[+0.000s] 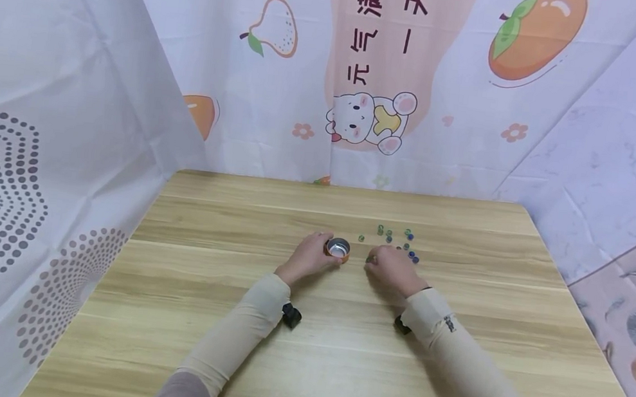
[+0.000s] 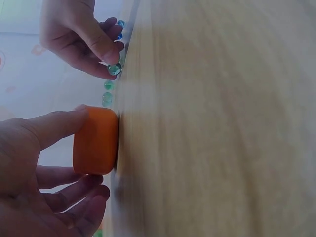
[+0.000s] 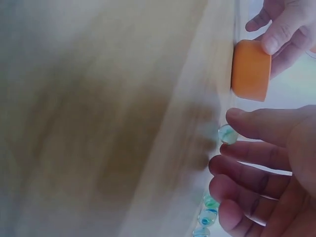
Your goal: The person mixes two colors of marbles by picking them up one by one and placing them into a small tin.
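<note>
My left hand (image 1: 309, 259) grips a small round orange tin (image 1: 337, 257) with a silvery inside, thumb on one side and fingers on the other. The tin stands upright on the tabletop with its mouth up. Just right of it, my right hand (image 1: 394, 268) pinches a clear green glass marble (image 3: 227, 134) between thumb and index finger, low over the wood. In the left wrist view the same marble (image 2: 114, 69) shows at the fingertips. The other right fingers are bent loosely, with more marbles (image 3: 208, 217) beyond them.
Several loose green and blue marbles (image 1: 389, 233) lie scattered beyond and beside my right hand, with one green marble (image 1: 361, 238) nearer the tin. The wood-grain table (image 1: 212, 317) meets a printed curtain (image 1: 279, 123) at its far edge. More cloth hangs at both sides.
</note>
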`<state>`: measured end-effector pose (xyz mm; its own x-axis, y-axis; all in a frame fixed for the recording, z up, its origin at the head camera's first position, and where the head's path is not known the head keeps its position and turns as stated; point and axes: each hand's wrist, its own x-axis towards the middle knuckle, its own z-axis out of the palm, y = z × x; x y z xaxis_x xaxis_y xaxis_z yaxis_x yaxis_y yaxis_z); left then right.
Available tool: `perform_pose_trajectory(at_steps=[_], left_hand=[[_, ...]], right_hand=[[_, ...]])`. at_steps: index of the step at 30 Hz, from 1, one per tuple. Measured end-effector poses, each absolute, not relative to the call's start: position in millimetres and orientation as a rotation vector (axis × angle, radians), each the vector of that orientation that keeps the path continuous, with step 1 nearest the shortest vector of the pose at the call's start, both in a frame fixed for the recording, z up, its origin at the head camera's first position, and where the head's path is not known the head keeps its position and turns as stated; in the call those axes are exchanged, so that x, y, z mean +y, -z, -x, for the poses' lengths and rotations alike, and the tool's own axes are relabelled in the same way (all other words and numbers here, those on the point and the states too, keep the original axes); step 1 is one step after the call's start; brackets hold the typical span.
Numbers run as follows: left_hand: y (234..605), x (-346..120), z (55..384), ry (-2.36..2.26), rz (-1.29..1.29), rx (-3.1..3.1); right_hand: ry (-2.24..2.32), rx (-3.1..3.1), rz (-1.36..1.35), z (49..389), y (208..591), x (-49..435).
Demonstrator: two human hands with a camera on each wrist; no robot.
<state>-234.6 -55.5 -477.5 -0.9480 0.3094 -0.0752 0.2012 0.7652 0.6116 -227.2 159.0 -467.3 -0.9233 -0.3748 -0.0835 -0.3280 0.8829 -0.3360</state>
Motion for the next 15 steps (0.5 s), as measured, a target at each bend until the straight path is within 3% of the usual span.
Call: perform_pose_trajectory(at_steps=[15], left_hand=[[481.0,-55.5,236.1,-0.959,-0.385,2.791]], right_hand=[[0.474,2.951,0.579,226.3,471.4,158.1]])
